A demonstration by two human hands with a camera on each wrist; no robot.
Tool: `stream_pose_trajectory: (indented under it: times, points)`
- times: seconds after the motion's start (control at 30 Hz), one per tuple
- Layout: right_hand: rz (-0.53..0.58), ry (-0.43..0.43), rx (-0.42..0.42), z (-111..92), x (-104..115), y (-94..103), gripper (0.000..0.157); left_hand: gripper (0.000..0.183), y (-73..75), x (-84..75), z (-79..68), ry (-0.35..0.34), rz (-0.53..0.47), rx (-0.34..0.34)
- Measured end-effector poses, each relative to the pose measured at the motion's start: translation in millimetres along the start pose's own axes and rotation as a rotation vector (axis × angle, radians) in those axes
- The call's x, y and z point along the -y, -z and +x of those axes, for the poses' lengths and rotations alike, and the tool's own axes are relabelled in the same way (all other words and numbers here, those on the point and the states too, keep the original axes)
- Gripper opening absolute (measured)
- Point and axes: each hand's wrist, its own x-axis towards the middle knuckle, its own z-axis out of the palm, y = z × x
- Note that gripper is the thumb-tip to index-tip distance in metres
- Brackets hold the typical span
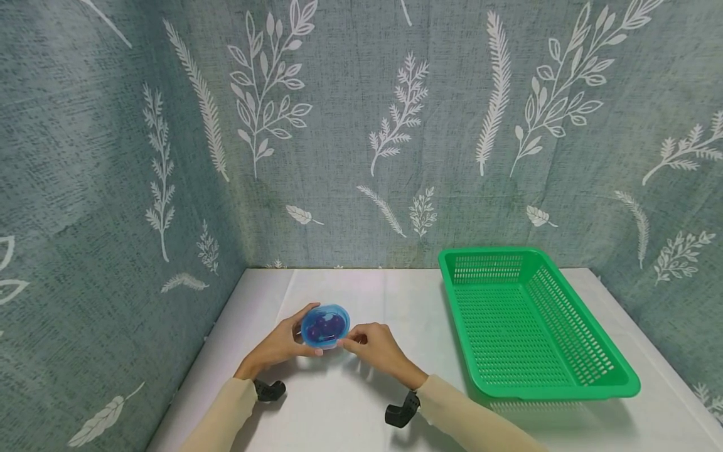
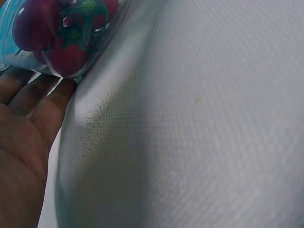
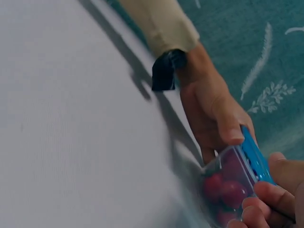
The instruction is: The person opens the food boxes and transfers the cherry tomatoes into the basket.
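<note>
A small clear plastic container (image 3: pixel 209 171) with a blue lid (image 1: pixel 325 326) is held tilted over the white table. Red tomatoes (image 2: pixel 66 59) with green stems show through its wall in the left wrist view. My left hand (image 1: pixel 279 342) grips the container from the left, thumb at the near side of the lid and fingers round the far side. At the lid's near right edge, the thumb and curled fingers of my right hand (image 1: pixel 375 345) pinch the rim. The right wrist view has the right hand's fingers (image 3: pixel 268 190) close against the lid's edge.
A large green perforated basket (image 1: pixel 465 351) stands on the white-covered table (image 1: pixel 350 414) to the right. Behind and to the left hangs a grey-green cloth (image 1: pixel 339 144) with white leaf prints. Black wrist mounts (image 1: pixel 402 411) sit at the sleeve ends.
</note>
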Motion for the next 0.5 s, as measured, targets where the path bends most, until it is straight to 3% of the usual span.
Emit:
stream_pose_trajectory:
  times: [0.27,0.5]
  points:
    - [0.219,-0.176,0.063,-1.5,4.2,-6.6,0.037,0.109,-0.6,-0.2,0.4,-0.012,-0.015,0.008]
    - [0.360,-0.272,0.049,-2.1,6.1,-9.5,0.036,0.109,-0.2,1.3,0.7,0.006,0.005,-0.003]
